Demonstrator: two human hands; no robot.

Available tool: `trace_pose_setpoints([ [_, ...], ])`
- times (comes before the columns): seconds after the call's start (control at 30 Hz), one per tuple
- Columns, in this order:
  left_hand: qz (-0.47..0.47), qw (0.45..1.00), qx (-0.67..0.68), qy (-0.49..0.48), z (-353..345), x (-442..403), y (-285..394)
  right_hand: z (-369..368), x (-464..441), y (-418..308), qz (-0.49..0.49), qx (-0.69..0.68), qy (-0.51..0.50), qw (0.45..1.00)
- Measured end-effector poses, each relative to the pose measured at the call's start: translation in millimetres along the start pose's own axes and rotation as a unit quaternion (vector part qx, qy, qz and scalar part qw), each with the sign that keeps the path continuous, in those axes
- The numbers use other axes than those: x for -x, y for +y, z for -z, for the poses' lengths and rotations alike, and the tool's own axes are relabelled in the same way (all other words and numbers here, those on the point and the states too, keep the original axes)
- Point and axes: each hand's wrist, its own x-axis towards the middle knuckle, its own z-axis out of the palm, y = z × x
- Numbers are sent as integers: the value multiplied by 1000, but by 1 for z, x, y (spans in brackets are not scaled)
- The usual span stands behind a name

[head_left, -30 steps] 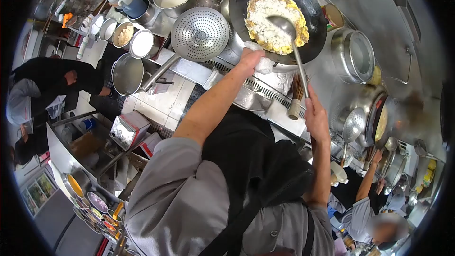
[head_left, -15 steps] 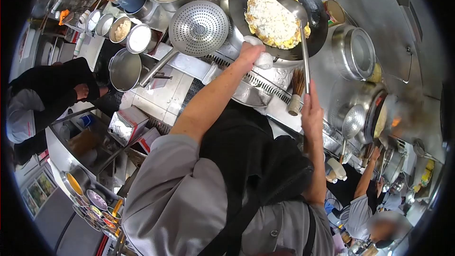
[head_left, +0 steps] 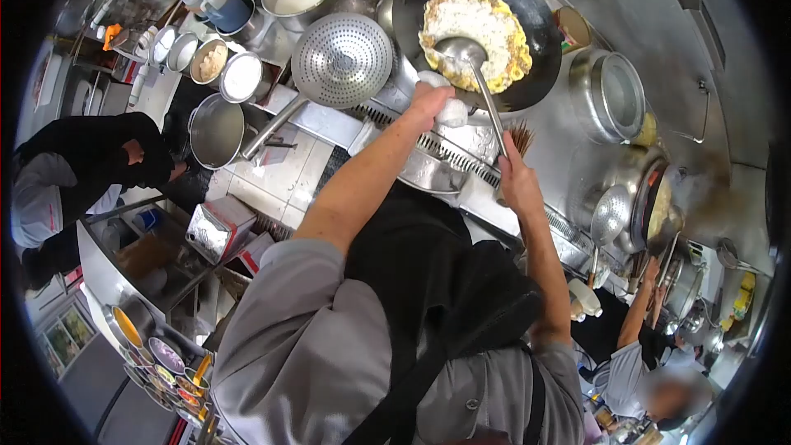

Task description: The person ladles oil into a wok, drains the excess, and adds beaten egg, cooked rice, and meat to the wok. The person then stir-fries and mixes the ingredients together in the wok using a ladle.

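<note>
A large black wok (head_left: 540, 49) stands on the stove with rice and yellow egg (head_left: 486, 12) spread inside it. My left hand (head_left: 430, 105) is closed around a white cloth (head_left: 451, 113) at the wok's near edge; the wok handle, if under the cloth, is hidden. My right hand (head_left: 519, 177) grips the long handle of a metal ladle (head_left: 461, 51). The ladle's bowl rests on the near left part of the rice. Just beyond my right hand is a bamboo wok brush (head_left: 519, 138), partly covered by it.
Left of the wok lies a perforated strainer (head_left: 342, 59), its handle over a steel pot (head_left: 217, 130). Seasoning bowls (head_left: 241, 77) line the far left. Right are a lidded steel pot (head_left: 618, 97) and a skimmer (head_left: 610, 214). Co-workers stand at both sides.
The ladle has swung from the right side of the rice to its near left part. My right hand has moved left with it. My left hand stays at the cloth.
</note>
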Motion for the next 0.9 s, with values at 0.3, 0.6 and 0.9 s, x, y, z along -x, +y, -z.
trace_pose_setpoints([
  [0.3, -7, 1000, 3, -6, 2, -5, -6, 28, -10, -30, -16, -84, 85, 993],
  [0.6, -3, 999, -10, 33, 1, -9, -7, 53, -28, -32, 3, -151, 96, 984],
  [0.9, -39, 998, -51, 12, 5, -15, -4, 20, -37, 7, -41, -133, 39, 990],
])
